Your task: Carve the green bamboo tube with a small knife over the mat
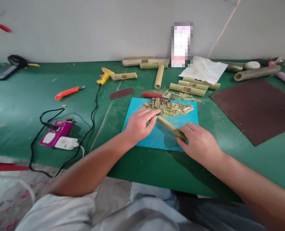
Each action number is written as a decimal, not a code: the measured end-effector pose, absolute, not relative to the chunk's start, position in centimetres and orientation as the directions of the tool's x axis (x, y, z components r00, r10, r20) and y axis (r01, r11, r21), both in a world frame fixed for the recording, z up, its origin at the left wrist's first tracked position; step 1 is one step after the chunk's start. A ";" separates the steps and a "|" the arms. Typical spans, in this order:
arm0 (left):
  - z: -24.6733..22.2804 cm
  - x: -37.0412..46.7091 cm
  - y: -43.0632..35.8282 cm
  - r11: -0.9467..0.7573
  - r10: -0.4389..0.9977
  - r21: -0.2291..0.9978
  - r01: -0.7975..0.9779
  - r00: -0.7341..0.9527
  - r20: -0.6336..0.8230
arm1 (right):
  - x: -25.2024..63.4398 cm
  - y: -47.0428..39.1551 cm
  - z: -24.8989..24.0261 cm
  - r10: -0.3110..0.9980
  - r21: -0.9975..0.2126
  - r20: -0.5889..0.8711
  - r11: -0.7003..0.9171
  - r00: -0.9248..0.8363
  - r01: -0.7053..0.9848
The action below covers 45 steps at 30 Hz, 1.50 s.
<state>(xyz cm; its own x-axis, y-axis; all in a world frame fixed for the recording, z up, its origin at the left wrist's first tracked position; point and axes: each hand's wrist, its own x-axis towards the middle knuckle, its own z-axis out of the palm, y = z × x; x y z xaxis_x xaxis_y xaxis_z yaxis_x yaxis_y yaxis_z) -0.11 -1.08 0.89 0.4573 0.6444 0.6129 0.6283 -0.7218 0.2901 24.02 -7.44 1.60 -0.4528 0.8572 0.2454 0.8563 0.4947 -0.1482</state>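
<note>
A pale green bamboo tube (168,124) slants over a blue sheet (147,141) in front of me. My right hand (201,141) is closed around its near end. At the far end, the thumb and forefinger of my left hand (140,124) pinch the tube; a small dark bit shows by the fingertips, too small to name. Just beyond lies a heap of bamboo chips and shavings (174,109) on the sheet. A red-handled carving tool (153,95) rests at the heap's far side, its metal tip among the shavings.
Several cut bamboo tubes (187,89) lie farther back. Left are a yellow glue gun (105,75), an orange utility knife (68,92) and a purple power strip (57,133) with a black cord. Sandpaper (255,109) lies right, near white paper (203,69). A blurred phone (181,45) leans against the wall.
</note>
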 end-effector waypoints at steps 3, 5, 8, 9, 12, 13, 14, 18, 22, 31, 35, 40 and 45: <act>0.7 0.0 -1.2 -0.717 0.653 0.289 0.634 0.468 0.596 | 24.1 -7.0 1.4 0.877 -0.131 0.199 0.466 -0.437 0.875; 0.4 0.1 -1.2 -0.712 0.661 0.280 0.644 0.478 0.579 | 24.1 -6.8 1.3 0.889 -0.122 0.162 0.450 -0.429 0.885; -0.2 0.1 -1.1 -0.710 0.662 0.252 0.658 0.501 0.558 | 24.0 -6.6 1.3 0.896 -0.109 0.126 0.438 -0.425 0.892; -0.4 0.1 -1.0 -0.708 0.663 0.241 0.664 0.508 0.550 | 23.9 -6.6 1.3 0.898 -0.105 0.123 0.436 -0.423 0.894; -0.7 0.4 -1.1 -0.699 0.667 0.212 0.683 0.517 0.536 | 23.7 -6.7 1.3 0.898 -0.103 0.129 0.433 -0.420 0.895; -0.7 0.5 -1.1 -0.706 0.661 0.204 0.678 0.528 0.533 | 23.7 -6.7 1.3 0.898 -0.105 0.134 0.433 -0.419 0.895; -0.7 0.7 -1.2 -0.720 0.651 0.198 0.665 0.549 0.525 | 23.6 -6.8 1.2 0.897 -0.105 0.139 0.435 -0.420 0.894; -0.7 0.9 -1.2 -0.773 0.612 0.218 0.596 0.609 0.505 | 23.5 -6.9 1.2 0.892 -0.107 0.139 0.445 -0.430 0.889; -0.8 0.9 -1.2 -0.773 0.602 0.197 0.602 0.601 0.526 | 23.4 -6.9 1.3 0.895 -0.116 0.128 0.440 -0.426 0.890; -0.7 1.3 -1.5 -0.807 0.565 0.174 0.564 0.651 0.507 | 23.3 -6.8 1.4 0.904 -0.125 0.098 0.427 -0.417 0.896; -0.8 1.2 -1.8 -0.790 0.584 0.177 0.587 0.632 0.510 | 23.4 -6.9 1.2 0.896 -0.130 0.132 0.441 -0.425 0.888; -0.7 1.5 -1.9 -0.810 0.561 0.156 0.565 0.671 0.485 | 23.5 -6.9 1.1 0.894 -0.124 0.142 0.441 -0.424 0.889; -0.7 1.9 -2.1 -0.771 0.601 0.138 0.621 0.640 0.478 | 23.5 -6.8 1.2 0.904 -0.166 0.124 0.426 -0.410 0.889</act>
<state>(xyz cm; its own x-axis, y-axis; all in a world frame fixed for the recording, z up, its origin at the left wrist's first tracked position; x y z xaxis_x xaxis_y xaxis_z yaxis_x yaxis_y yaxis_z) 1.91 -2.05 -0.71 0.6405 0.6014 0.4776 0.6213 -0.7713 0.1381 23.54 -6.85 1.15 -0.4100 0.9036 0.1238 0.8893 0.4262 -0.1655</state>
